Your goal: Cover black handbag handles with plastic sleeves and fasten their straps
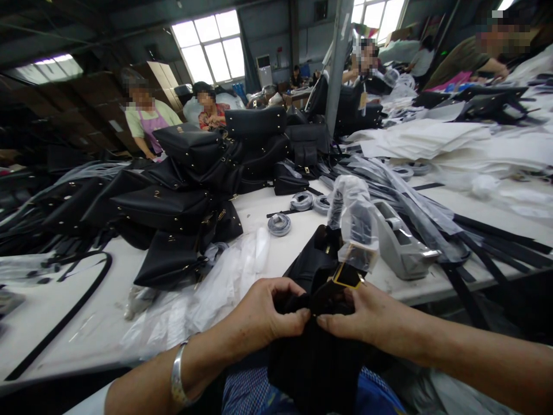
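Note:
A black bag [317, 369] with gold-coloured metal fittings lies across my lap and against the table edge. My left hand [268, 305] pinches its black edge between thumb and fingers. Close beside it, my right hand [360, 311] grips the same bag, the two thumbs almost meeting. Just above my right hand is a gold rectangular frame [348, 276] on the bag. A piece wrapped in clear plastic [352, 216] rises from the bag's far end. Dark material hides several of my fingertips.
Black bags [166, 204] are piled at the left and middle of the white table [246, 207]. A grey tape dispenser [401, 245] stands to the right, near wrapped straps [410, 202]. White sheets [427, 138] lie farther back. Several people work beyond, near a metal post [338, 75].

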Demonstrator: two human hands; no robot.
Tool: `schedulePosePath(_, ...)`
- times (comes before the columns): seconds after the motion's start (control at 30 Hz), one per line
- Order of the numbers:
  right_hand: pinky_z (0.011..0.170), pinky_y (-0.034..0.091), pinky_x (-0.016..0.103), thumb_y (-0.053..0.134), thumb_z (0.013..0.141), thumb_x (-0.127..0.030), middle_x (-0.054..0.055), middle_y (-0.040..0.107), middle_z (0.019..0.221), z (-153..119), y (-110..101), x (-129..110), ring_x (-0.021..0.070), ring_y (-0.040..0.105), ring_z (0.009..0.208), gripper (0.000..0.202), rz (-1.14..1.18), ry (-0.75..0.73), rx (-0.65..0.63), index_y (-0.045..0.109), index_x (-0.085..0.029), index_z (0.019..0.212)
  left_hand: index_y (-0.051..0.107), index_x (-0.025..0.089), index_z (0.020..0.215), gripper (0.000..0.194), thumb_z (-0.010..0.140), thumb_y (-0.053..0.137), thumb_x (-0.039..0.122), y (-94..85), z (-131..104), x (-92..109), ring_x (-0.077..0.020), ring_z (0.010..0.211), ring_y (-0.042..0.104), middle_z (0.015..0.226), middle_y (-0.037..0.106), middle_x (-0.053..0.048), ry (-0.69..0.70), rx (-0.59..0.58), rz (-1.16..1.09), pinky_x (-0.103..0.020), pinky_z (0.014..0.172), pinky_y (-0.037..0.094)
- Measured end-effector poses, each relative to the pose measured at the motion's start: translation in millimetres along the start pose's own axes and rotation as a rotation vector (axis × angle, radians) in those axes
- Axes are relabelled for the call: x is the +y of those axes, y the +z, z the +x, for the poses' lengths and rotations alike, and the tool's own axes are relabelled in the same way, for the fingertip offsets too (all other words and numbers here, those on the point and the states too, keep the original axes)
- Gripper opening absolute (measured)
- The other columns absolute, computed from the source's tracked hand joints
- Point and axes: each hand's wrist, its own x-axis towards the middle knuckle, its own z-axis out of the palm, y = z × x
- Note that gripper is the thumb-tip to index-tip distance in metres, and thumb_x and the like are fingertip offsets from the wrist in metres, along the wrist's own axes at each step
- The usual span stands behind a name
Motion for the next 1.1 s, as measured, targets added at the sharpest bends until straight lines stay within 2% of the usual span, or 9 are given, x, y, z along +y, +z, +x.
schedulePosePath(0.17,0.065,0.05,0.024,0.068,0.069,-0.013,-0.002,0.068,0.077,2.1,6.9,-2.2,0.0171,0.065,0.076,0.014,0.04,0.109,0.047,0.068,-0.018,0.083,0.066,0.013,0.087,0.02,0.073,0.071,0.026,11.5,-4.3,-10.6,-0.0139,0.072,0.054,0.079,0.065,-0.001,-0.008,0.027,-0.076,-0.022,0.062,0.041)
schedulePosePath(0.27,0.063,0.049,0.023,0.068,0.071,-0.013,-0.002,0.069,0.078,3.7,5.7,0.5,0.0157,0.065,0.074,0.014,0.089,0.168,0.01,0.069,-0.018,0.084,0.064,0.013,0.09,0.024,0.075,0.072,0.03,14.6,-5.9,-17.8,-0.0145,0.073,0.055,0.08,0.065,-0.001,-0.002,0.046,-0.129,-0.023,0.063,0.041)
schedulePosePath(0.4,0.082,0.053,0.029,0.073,0.079,-0.026,0.001,0.073,0.096,3.7,-2.0,3.3,0.0209,0.066,0.095,0.023,0.105,0.072,-0.095,0.071,-0.02,0.101,0.065,0.013,0.092,0.026,0.076,0.072,0.033,10.8,-6.6,-17.4,-0.0156,0.077,0.057,0.083,0.066,-0.003,0.01,0.058,-0.154,-0.024,0.066,0.042)
schedulePosePath(0.47,0.087,0.053,0.032,0.071,0.084,-0.032,0.003,0.073,0.103,2.6,-4.7,4.9,0.0232,0.065,0.101,0.025,0.037,-0.001,-0.092,0.071,-0.02,0.106,0.065,0.012,0.089,0.024,0.076,0.072,0.031,8.8,-7.4,-14.1,-0.0145,0.075,0.056,0.081,0.065,-0.002,0.014,0.061,-0.147,-0.023,0.066,0.042)
schedulePosePath(0.6,0.078,0.054,0.031,0.067,0.088,-0.036,0.003,0.073,0.097,0.7,-5.0,9.6,0.023,0.067,0.091,0.022,-0.201,-0.074,0.012,0.071,-0.021,0.103,0.065,0.012,0.088,0.023,0.075,0.072,0.03,9.4,-8.8,-11.7,-0.0127,0.071,0.054,0.078,0.063,0.0,0.009,0.059,-0.136,-0.021,0.063,0.041)
schedulePosePath(0.7,0.074,0.053,0.03,0.067,0.086,-0.036,0.003,0.074,0.095,1.3,-3.3,11.6,0.0233,0.067,0.088,0.02,-0.277,-0.083,0.032,0.071,-0.019,0.096,0.065,0.013,0.09,0.025,0.076,0.073,0.032,11.2,-9.2,-15.4,-0.0131,0.072,0.054,0.08,0.064,-0.001,0.022,0.065,-0.154,-0.021,0.063,0.04)
schedulePosePath(0.9,0.071,0.052,0.027,0.067,0.084,-0.032,0.002,0.073,0.089,2.8,1.9,10.1,0.0222,0.067,0.086,0.017,-0.197,-0.068,0.06,0.068,-0.018,0.094,0.065,0.013,0.092,0.028,0.076,0.071,0.035,17.8,-12.3,-19.9,-0.0152,0.073,0.055,0.08,0.064,-0.002,0.015,0.095,-0.18,-0.024,0.063,0.042)
schedulePosePath(1.03,0.071,0.051,0.028,0.067,0.084,-0.033,0.002,0.07,0.088,2.6,6.9,16.8,0.0217,0.064,0.085,0.018,-0.13,-0.026,0.066,0.066,-0.018,0.093,0.066,0.013,0.091,0.023,0.075,0.07,0.028,25.2,-13.7,-21.3,-0.016,0.074,0.055,0.079,0.064,-0.002,-0.005,0.167,-0.126,-0.024,0.063,0.041)
schedulePosePath(1.1,0.071,0.05,0.027,0.068,0.084,-0.035,0.002,0.068,0.086,2.6,8.4,19.3,0.0207,0.063,0.084,0.02,-0.105,-0.015,0.08,0.064,-0.017,0.091,0.066,0.013,0.09,0.021,0.076,0.07,0.027,25.7,-14.4,-24.3,-0.0158,0.075,0.056,0.08,0.064,-0.002,-0.004,0.161,-0.135,-0.024,0.064,0.042)
